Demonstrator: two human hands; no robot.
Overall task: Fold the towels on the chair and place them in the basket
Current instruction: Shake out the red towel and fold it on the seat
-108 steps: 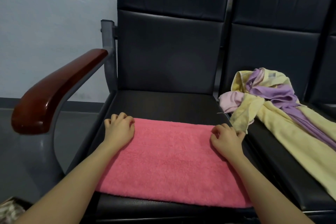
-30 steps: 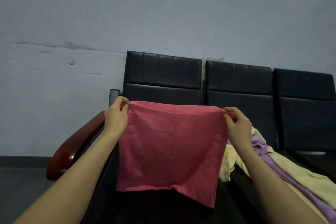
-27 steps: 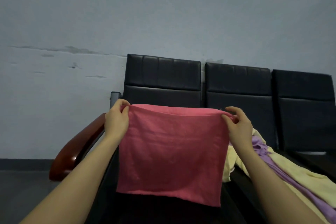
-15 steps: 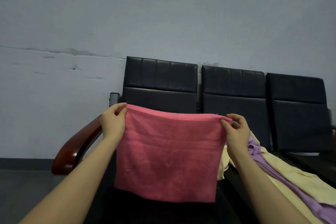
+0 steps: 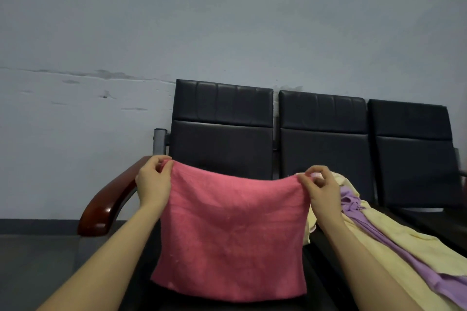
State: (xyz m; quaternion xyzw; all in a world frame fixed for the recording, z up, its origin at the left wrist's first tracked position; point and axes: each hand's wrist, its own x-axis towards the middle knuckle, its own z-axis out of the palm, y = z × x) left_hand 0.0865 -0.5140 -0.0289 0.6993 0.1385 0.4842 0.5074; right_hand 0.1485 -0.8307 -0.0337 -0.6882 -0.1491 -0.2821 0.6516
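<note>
The pink towel [image 5: 232,235] hangs in the air over the left chair [image 5: 222,134], its top edge now sagging in the middle where half a second ago it was taut. The left hand [image 5: 153,183] and right hand [image 5: 322,190] each pinch an upper corner between thumb and fingertips. Yellow and purple towels [image 5: 374,232] lie heaped on the next seat

A pale grey-blue wall [image 5: 227,20] fills the upper view, with a scuffed, cracked line [image 5: 83,74] running across its left part. A dark skirting strip [image 5: 38,226] runs along its foot, and grey floor [image 5: 35,267] lies below.
</note>
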